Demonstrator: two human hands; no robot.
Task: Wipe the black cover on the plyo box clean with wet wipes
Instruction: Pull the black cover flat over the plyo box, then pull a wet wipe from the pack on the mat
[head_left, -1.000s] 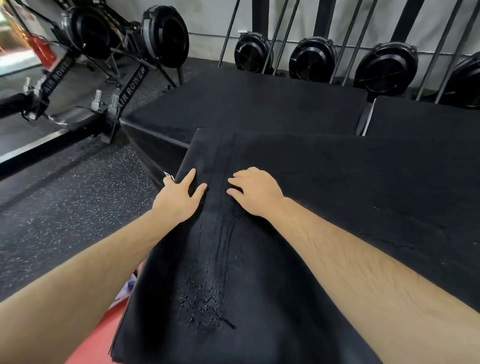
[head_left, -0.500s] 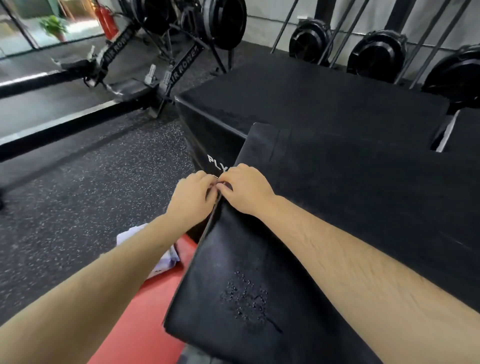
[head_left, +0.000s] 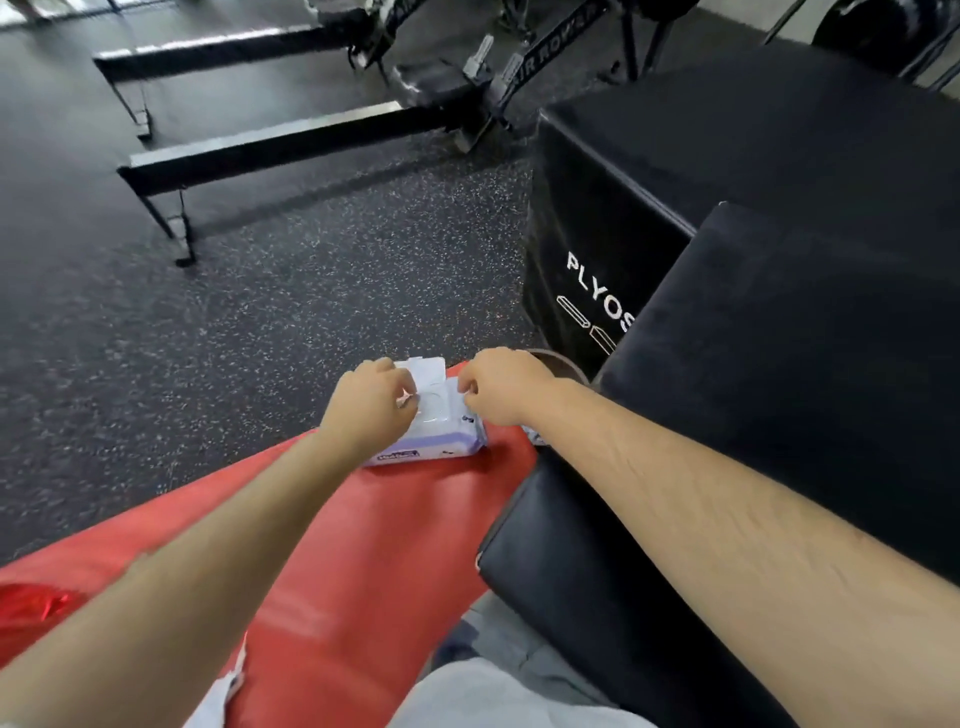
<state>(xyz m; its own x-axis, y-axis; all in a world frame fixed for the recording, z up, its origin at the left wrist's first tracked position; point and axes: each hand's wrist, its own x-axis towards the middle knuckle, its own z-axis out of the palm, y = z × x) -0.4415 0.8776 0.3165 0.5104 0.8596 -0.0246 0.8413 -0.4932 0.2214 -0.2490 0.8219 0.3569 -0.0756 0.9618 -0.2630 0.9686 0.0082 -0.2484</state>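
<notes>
Black fabric cover (head_left: 789, 395) lies at right on the glossy black plyo box (head_left: 597, 566). On a red padded mat (head_left: 363, 551), right hand (head_left: 506, 387) pinches an open white-and-lilac wet-wipe pack (head_left: 441, 439); left hand (head_left: 370, 404) curls fingers at its opening, grip unclear. A hard tug could lift the pack.

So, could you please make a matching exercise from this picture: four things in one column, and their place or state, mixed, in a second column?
Things:
1 wet wipes pack
2 pack lid
3 plyo box
4 rowing machine rail

Place or state:
a flipped open
b white letters on its side
c far across the speckled floor
d lying on the red pad

Pairs: 1-d, 2-a, 3-b, 4-c.
</notes>
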